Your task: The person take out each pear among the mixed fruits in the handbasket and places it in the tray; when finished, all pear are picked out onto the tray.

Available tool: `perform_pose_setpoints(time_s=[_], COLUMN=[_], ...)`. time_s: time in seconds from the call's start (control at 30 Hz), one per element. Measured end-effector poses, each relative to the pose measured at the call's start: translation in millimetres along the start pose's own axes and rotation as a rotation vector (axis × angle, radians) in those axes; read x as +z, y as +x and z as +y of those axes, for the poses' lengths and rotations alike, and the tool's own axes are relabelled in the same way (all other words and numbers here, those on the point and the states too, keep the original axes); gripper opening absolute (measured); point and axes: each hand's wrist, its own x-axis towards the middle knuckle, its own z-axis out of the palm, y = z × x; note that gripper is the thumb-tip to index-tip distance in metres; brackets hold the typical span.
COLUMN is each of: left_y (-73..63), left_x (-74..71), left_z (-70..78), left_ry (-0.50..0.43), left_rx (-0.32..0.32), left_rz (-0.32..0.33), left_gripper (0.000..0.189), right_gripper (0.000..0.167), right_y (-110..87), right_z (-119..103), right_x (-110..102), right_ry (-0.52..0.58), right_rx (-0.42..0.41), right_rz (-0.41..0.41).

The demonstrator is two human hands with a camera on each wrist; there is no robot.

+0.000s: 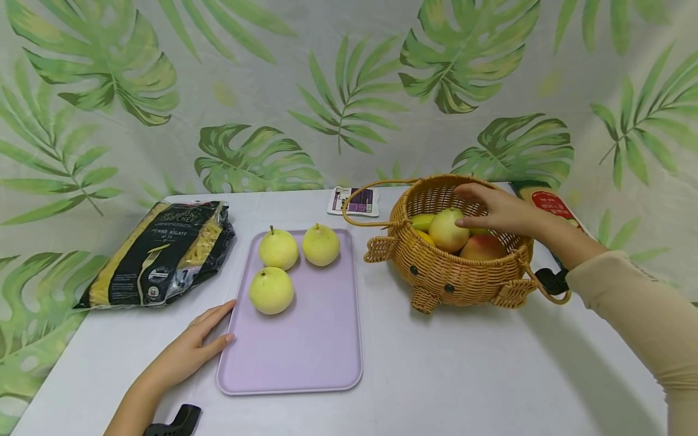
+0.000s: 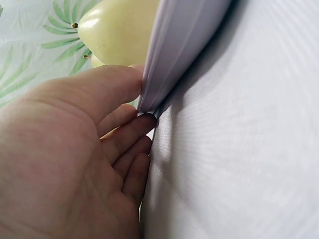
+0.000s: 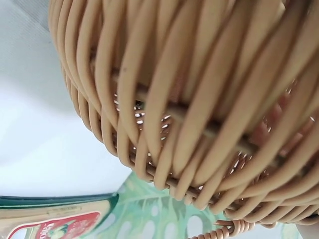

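Observation:
In the head view my left hand (image 1: pixel 182 354) rests at the left edge of a lilac tray (image 1: pixel 316 339), its fingers and thumb touching the rim. Up close in the left wrist view, the thumb of the left hand (image 2: pixel 75 144) lies against the tray rim (image 2: pixel 169 55). Three yellow-green pears (image 1: pixel 271 290) stand at the tray's back left. My right hand (image 1: pixel 496 209) reaches over a wicker basket (image 1: pixel 436 275), thumb tip at a pale pear (image 1: pixel 448 230) and the other fingers spread above it. A reddish fruit (image 1: pixel 483 247) and yellow-green fruit lie around that pear.
A bag of penne (image 1: pixel 163 254) lies left of the tray. Behind, a small white and purple packet (image 1: pixel 353 201) lies flat. Another package (image 1: pixel 548 203) with a red label is partly hidden behind the basket. The basket's handle (image 1: pixel 349 209) sticks out leftward.

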Motion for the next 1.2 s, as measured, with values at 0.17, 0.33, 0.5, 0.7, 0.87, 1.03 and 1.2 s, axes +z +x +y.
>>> perform_pose_setpoints(time_s=[0.17, 0.33, 0.5, 0.7, 0.87, 1.03, 1.2], left_y=[1.2, 0.1, -0.2, -0.4, 0.5, 0.2, 0.6], left_x=[0.2, 0.0, -0.5, -0.9, -0.8, -1.0, -0.5], left_z=[-0.4, 0.7, 1.7, 3.0, 2.1, 1.7, 1.1], left_ry=[-0.002, -0.003, -0.004, -0.008, -0.008, 0.001, 0.0], left_rx=[-0.006, 0.005, -0.002, -0.004, -0.006, -0.009, -0.008], left_rz=[-0.003, -0.001, -0.001, -0.006, -0.011, -0.01, -0.007], left_gripper=[0.061, 0.061, 0.061, 0.061, 0.061, 0.062, 0.062], right_gripper=[0.068, 0.069, 0.068, 0.069, 0.069, 0.068, 0.063], right_y=[0.3, 0.8, 3.0, 5.3, 7.5, 8.7, 11.0], right_z=[-1, -2, 0, 2, 1, -1, 0], right_x=[0, 0, 1, 3, 5, 5, 7], right_ry=[-0.027, -0.034, -0.035, -0.055, -0.052, -0.04, -0.003], right_rx=[0.012, 0.021, 0.017, 0.018, 0.034, 0.041, 0.034], right_rz=[-0.009, -0.02, -0.041, -0.06, -0.074, -0.081, -0.101])
